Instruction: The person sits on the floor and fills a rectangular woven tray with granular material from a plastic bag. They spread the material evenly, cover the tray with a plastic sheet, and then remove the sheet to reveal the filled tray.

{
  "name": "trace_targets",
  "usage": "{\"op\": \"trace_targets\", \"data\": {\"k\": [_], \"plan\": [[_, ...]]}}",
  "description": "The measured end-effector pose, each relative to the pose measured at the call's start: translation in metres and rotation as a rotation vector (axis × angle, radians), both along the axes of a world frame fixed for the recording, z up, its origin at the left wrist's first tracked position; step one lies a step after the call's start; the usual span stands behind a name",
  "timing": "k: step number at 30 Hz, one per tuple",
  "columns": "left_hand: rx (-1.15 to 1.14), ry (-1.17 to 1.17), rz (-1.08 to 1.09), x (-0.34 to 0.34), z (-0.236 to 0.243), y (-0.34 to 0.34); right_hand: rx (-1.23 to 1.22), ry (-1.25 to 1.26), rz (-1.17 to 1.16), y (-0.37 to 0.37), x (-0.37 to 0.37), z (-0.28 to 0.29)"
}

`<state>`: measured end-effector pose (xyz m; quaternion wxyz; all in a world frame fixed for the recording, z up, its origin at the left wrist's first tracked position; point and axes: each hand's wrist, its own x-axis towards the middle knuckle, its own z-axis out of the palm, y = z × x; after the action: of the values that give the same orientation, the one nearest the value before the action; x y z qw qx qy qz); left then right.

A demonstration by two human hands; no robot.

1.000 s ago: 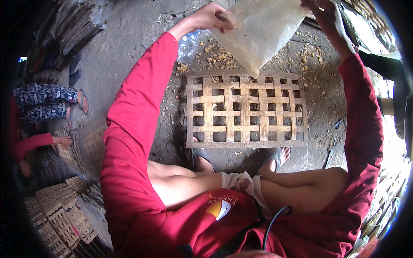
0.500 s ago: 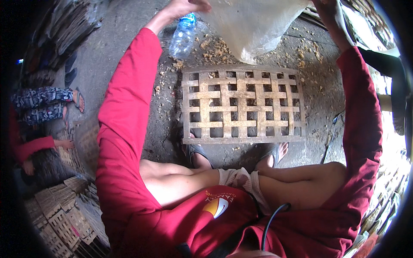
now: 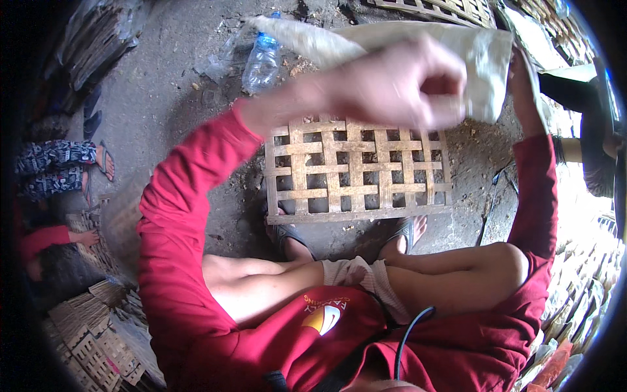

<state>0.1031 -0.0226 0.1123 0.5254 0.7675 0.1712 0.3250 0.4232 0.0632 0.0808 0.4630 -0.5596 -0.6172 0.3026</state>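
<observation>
- A grey, rough floor [image 3: 157, 98] is running under everything, scattered with debris.
- At 8 o'clock, stacked woven panels [image 3: 85, 349] are leaning in shadow.
- At 10 o'clock, a dark layered stack [image 3: 104, 42] is rising.
- At 4 o'clock, pale layered piles [image 3: 584, 307] are glaring.
- Strong light is pouring in at 3 o'clock.

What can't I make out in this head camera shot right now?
In the head view:
Left hand: motion blur; whether it holds the plastic sheet is unclear.
Right hand: partly hidden by the sheet, grip unclear.
Woven panel: far edge partly covered by the left hand.
Co-worker at left: cut off by dark rim.
</observation>
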Motion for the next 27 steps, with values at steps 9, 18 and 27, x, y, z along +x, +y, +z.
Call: {"op": "trace_targets", "data": {"k": [9,18,27], "plan": [[-0.017,0.288,0.005,0.068,-0.130,-0.093,-0.465,0.234,0.131,-0.133,-0.047,-0.075],[0.025,0.469,0.116,0.029,-0.175,-0.100,-0.494,0.177,0.049,-0.172,0.023,-0.198],[-0.510,1.218,0.726,-0.196,-0.288,-0.073,-0.562,0.243,-0.063,-0.178,0.066,-0.256]]}}
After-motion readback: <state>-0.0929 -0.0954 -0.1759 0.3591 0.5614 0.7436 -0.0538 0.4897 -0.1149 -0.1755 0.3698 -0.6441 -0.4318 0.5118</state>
